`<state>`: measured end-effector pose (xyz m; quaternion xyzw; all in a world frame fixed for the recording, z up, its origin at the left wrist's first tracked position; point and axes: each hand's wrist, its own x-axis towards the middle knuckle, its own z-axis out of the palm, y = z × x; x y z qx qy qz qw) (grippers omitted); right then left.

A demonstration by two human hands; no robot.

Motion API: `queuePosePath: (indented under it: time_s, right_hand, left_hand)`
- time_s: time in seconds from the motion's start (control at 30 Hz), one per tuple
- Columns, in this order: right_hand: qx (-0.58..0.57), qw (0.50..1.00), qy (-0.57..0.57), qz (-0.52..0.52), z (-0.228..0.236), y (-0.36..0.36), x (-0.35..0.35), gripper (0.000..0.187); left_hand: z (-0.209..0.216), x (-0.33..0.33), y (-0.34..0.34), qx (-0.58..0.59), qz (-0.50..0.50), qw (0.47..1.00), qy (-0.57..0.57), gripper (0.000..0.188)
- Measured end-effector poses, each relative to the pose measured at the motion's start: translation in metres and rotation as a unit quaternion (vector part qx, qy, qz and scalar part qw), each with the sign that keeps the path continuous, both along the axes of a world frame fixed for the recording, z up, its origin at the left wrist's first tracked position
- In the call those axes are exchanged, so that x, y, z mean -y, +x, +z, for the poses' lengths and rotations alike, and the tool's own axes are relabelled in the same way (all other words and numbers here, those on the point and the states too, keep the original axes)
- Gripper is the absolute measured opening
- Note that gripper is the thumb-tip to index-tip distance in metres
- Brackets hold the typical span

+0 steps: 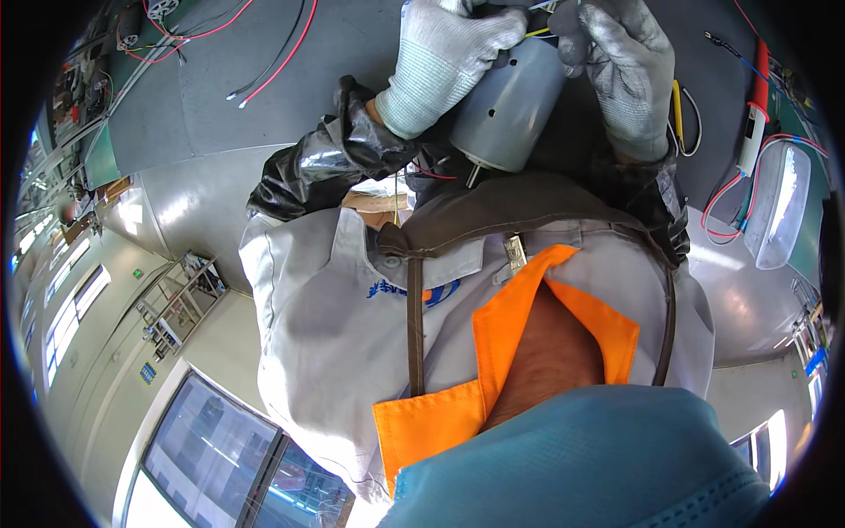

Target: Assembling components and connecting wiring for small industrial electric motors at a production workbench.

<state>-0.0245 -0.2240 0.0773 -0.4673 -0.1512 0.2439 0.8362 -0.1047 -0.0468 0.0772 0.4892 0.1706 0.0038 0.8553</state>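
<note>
A grey metal cylinder like a motor body (509,110), with small holes in its side and a thin shaft (475,174) at its near end, lies tilted between my hands. My left hand (444,66), in a whitish knit glove with grey fingertips, is closed at the cylinder's far end. My right hand (623,75), gloved alike, pinches at the same end, its fingers bent. A yellow wire (538,33) runs between the fingertips of both hands, with a pale bluish wire beside it. The upper edge cuts off part of the fingers.
Red and black leads (282,66) lie on the dark grey table (211,97) at left, with another wired part (163,9) beyond. At right are a yellow piece (678,114), a red-and-white handled tool (755,114), and a clear plastic container (782,207) beside red and blue wires.
</note>
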Motion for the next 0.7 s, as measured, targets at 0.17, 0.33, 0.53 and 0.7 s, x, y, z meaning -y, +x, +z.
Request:
queuePosePath:
  time_s: [0.17, 0.33, 0.53, 0.7]
  right_hand:
    - [-0.037, 0.986, -0.102, 0.130, 0.017, 0.026, 0.014, 0.049]
    - [-0.005, 0.965, -0.148, 0.218, 0.030, 0.034, 0.014, 0.043]
    - [-0.032, 0.985, -0.157, 0.062, 0.017, 0.018, 0.021, 0.031]
    - [-0.026, 0.971, -0.213, 0.109, 0.030, 0.025, 0.023, 0.028]
  left_hand:
    - [0.007, 0.013, 0.008, -0.007, 0.006, 1.000, 0.021, 0.015]
    - [0.006, 0.022, 0.013, -0.001, 0.000, 0.996, 0.095, 0.013]
    - [0.019, 0.030, 0.014, 0.081, 0.001, 0.924, 0.373, 0.016]
    - [0.005, 0.035, 0.011, 0.027, 0.014, 0.988, 0.150, 0.014]
